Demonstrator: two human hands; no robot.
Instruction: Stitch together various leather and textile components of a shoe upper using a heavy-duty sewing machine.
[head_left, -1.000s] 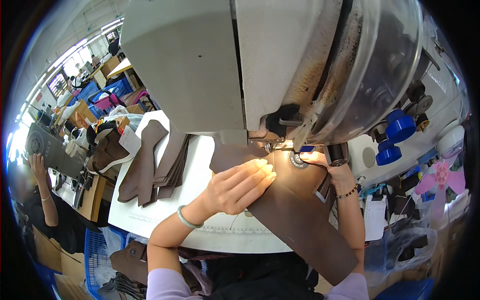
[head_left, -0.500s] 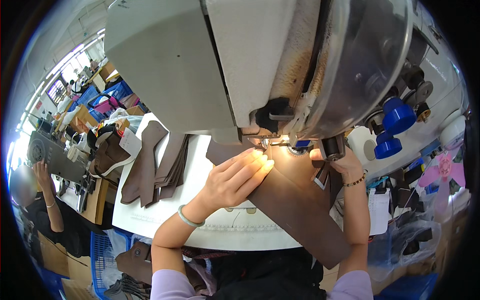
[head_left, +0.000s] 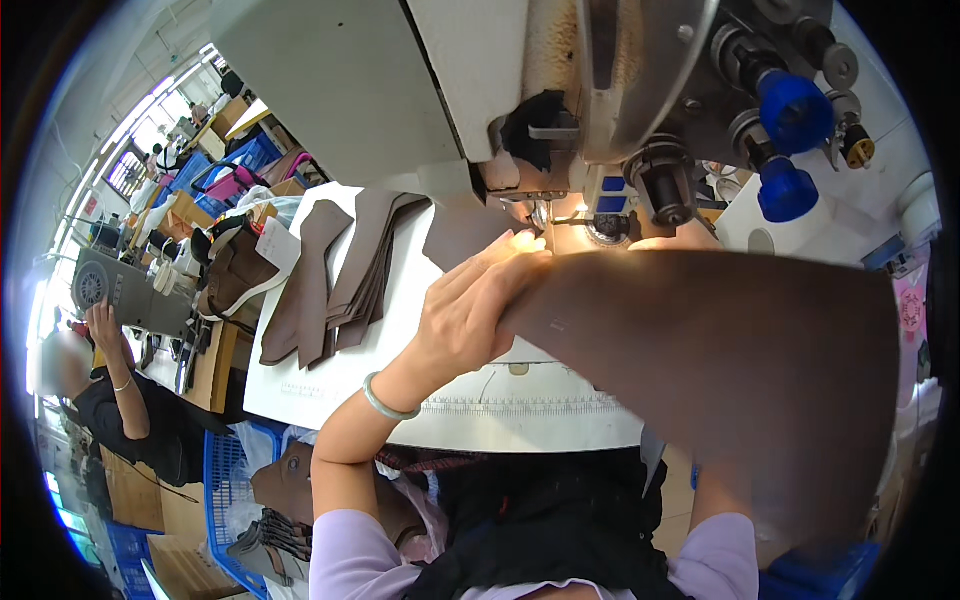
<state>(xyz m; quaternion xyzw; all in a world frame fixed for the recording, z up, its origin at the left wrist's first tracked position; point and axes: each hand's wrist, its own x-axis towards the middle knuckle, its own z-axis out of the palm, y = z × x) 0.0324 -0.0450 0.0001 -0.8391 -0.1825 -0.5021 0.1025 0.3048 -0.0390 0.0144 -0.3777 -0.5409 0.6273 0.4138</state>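
My left hand is at the sewing machine's lit needle area, fingers closed together on a brown leather piece. The piece sweeps up and out to the right from under those fingers, its far right part smeared by motion. Part of my right hand shows above the leather's top edge, beside the machine's round roller guide; its fingers are hidden behind the leather. A smaller flat part of brown leather lies on the white table left of the needle.
The machine head hangs over the work, with blue knobs at its right. Stacked brown leather pieces and a brown shoe lie left. A blue basket stands below left. A person sits at the far left.
The brown leather piece has swung up and to the right, now covering most of my right hand and forearm. My left hand stays near the needle. The whole view has shifted slightly.
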